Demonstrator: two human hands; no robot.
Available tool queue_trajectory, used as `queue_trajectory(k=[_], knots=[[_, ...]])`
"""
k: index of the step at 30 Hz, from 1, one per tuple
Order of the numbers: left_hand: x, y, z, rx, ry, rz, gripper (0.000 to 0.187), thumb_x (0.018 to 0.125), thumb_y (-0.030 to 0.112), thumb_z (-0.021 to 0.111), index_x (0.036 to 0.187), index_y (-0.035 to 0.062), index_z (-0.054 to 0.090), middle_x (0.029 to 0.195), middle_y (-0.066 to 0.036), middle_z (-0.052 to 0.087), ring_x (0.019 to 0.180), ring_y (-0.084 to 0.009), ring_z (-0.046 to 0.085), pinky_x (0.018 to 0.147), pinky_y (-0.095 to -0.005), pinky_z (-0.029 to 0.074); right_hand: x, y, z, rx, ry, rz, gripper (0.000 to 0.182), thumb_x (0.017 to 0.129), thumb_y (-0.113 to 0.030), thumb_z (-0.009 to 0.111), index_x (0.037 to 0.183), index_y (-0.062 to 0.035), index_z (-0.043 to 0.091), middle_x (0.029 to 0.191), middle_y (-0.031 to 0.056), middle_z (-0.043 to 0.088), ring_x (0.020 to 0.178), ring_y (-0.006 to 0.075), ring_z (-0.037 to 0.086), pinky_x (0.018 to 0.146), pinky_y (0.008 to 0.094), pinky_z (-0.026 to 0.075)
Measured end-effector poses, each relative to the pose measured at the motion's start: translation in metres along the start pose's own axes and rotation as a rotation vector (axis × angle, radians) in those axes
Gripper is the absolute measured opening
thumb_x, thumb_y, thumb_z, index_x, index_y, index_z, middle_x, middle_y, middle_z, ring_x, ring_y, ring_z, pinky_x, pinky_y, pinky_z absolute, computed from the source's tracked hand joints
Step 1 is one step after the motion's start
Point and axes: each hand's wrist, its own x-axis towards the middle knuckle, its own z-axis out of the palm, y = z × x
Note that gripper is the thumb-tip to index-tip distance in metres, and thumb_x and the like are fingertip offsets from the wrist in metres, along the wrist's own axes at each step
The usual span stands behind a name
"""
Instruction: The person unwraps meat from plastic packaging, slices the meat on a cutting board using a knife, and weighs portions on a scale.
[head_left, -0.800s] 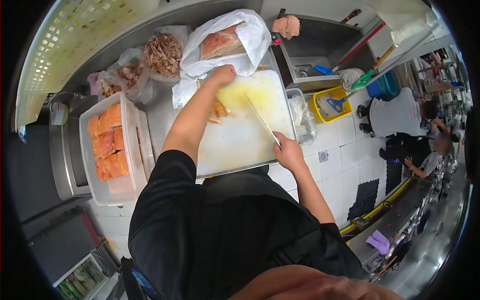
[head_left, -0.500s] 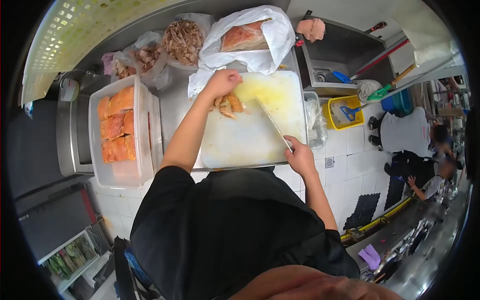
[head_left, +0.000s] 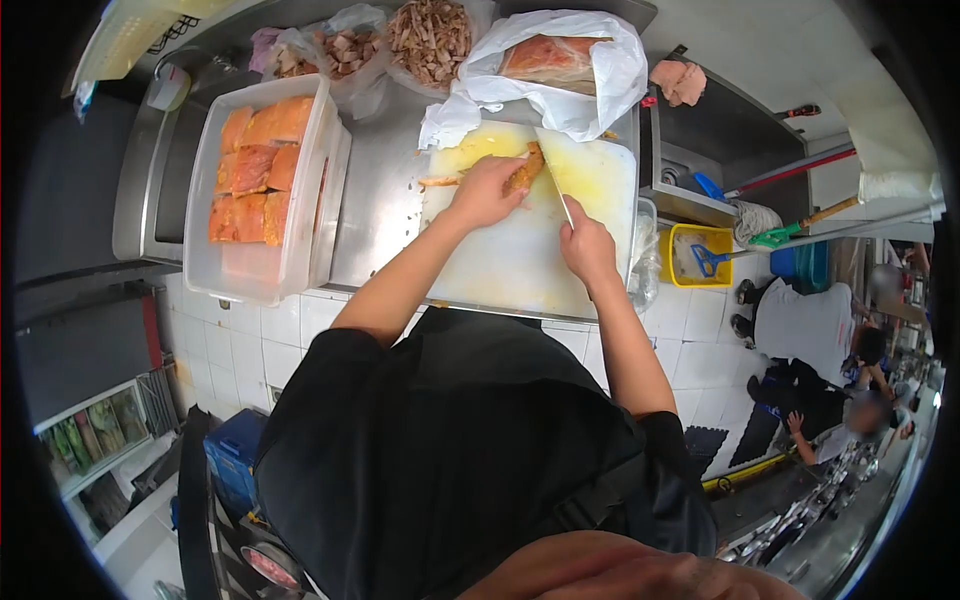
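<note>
Fish strip: a narrow orange-brown strip of fish is now laid on the far part of the white plastic cutting board; half a second ago the pieces were bunched further left under the hand.
Left hand: the left hand is pressed on the near end of the strip, fingers curled narrowly over it, having been drawn in from the far left corner of the board.
Right hand: the right hand is closed around the handle of a long thin steel knife, whose blade has been swung over to the strip's right side.
Meaning: the strip is judged to be steadied for a cut.
Scraps: a small pale offcut is left at the board's left edge.
Surroundings: a clear plastic tub of orange fillets stands to the left; a white plastic bag holding fish lies beyond the board.
</note>
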Motion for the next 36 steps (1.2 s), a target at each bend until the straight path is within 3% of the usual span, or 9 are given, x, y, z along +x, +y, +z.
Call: queue_trajectory(k=[2, 4, 7, 13, 17, 23, 29, 33, 36], knots=[[-0.028, -0.001, 0.0, -0.06, 0.089, 0.043, 0.06, 0.079, 0.03, 0.072, 0.13, 0.0021, 0.056, 0.135, -0.022, 0.052, 0.124, -0.0379, 0.049, 0.105, -0.044, 0.039, -0.004, -0.001, 0.0, -0.056, -0.038, -0.029, 0.044, 0.09, -0.017, 0.053, 0.134, -0.0164, 0.055, 0.087, 0.0228, 0.068, 0.082, 0.0416, 0.066, 0.077, 0.0516, 0.052], [-0.054, -0.008, 0.001, 0.333, 0.468, -0.257, 0.068, 0.081, 0.036, 0.072, 0.135, 0.002, 0.051, 0.144, -0.028, 0.04, 0.131, -0.0423, 0.042, 0.108, -0.0451, 0.037, -0.016, 0.002, -0.005, -0.036, -0.101, -0.076, 0.045, 0.09, -0.018, 0.052, 0.134, -0.0152, 0.054, 0.088, 0.0244, 0.068, 0.084, 0.0426, 0.065, 0.079, 0.0515, 0.051], [-0.067, -0.021, 0.002, 0.088, 0.407, -0.557, 0.078, 0.08, 0.04, 0.075, 0.142, 0.0048, 0.044, 0.15, -0.03, 0.03, 0.139, -0.0429, 0.033, 0.111, -0.0454, 0.035, -0.024, 0.022, 0.0, 0.22, -0.161, 0.008, 0.043, 0.093, -0.016, 0.051, 0.136, -0.012, 0.051, 0.082, 0.02, 0.068, 0.072, 0.0337, 0.067, 0.069, 0.045, 0.053], [-0.035, -0.013, 0.018, 0.069, 0.309, -0.332, 0.083, 0.08, 0.047, 0.073, 0.145, 0.0073, 0.041, 0.151, -0.03, 0.028, 0.14, -0.0434, 0.028, 0.115, -0.0471, 0.028, -0.052, 0.033, 0.017, 0.965, -0.288, 0.331, 0.038, 0.099, -0.01, 0.047, 0.137, -0.0072, 0.045, 0.067, 0.0032, 0.055, 0.054, 0.0106, 0.052, 0.048, 0.0271, 0.044], [-0.01, -0.011, 0.022, 0.289, 0.086, -0.135, 0.076, 0.076, 0.051, 0.072, 0.138, 0.0126, 0.052, 0.152, -0.024, 0.03, 0.138, -0.0421, 0.03, 0.116, -0.0523, 0.019, -0.07, 0.037, 0.04, 1.047, -0.258, 0.337, 0.037, 0.099, -0.01, 0.047, 0.136, -0.0077, 0.044, 0.069, 0.0045, 0.057, 0.052, 0.012, 0.052, 0.045, 0.0279, 0.043], [-0.001, 0.006, 0.016, 0.364, -0.152, -0.16, 0.064, 0.073, 0.053, 0.073, 0.125, 0.0177, 0.062, 0.148, -0.021, 0.035, 0.14, -0.0441, 0.025, 0.112, -0.0662, 0.011, -0.074, 0.038, 0.044, 1.094, -0.278, 0.344, 0.039, 0.099, -0.01, 0.047, 0.138, -0.0074, 0.041, 0.069, 0.0047, 0.056, 0.052, 0.0124, 0.051, 0.045, 0.0284, 0.044], [-0.03, 0.007, 0.018, 0.364, 0.008, -0.21, 0.058, 0.069, 0.053, 0.076, 0.114, 0.0179, 0.068, 0.146, -0.027, 0.031, 0.14, -0.0505, 0.018, 0.112, -0.0674, 0.007, -0.085, 0.039, 0.036, 1.088, -0.31, 0.346, 0.04, 0.1, -0.01, 0.046, 0.139, -0.0063, 0.04, 0.069, 0.0049, 0.056, 0.051, 0.0127, 0.051, 0.045, 0.0286, 0.044], [-0.029, 0.0, 0.027, 0.355, 0.064, -0.179, 0.06, 0.068, 0.048, 0.08, 0.117, 0.0162, 0.067, 0.147, -0.03, 0.03, 0.139, -0.053, 0.017, 0.115, -0.0626, 0.011, -0.087, 0.04, 0.04, 1.114, -0.327, 0.343, 0.037, 0.1, -0.011, 0.046, 0.137, -0.0063, 0.041, 0.07, 0.005, 0.056, 0.052, 0.0127, 0.052, 0.045, 0.0288, 0.045], [-0.033, -0.008, 0.032, 0.273, 0.122, -0.092, 0.06, 0.066, 0.045, 0.083, 0.116, 0.0165, 0.067, 0.143, -0.028, 0.035, 0.135, -0.0489, 0.031, 0.112, -0.0518, 0.031, -0.079, 0.035, 0.043, 1.129, -0.329, 0.323, 0.036, 0.1, -0.011, 0.045, 0.136, -0.0068, 0.042, 0.071, 0.0046, 0.055, 0.051, 0.0124, 0.051, 0.045, 0.0286, 0.045]])
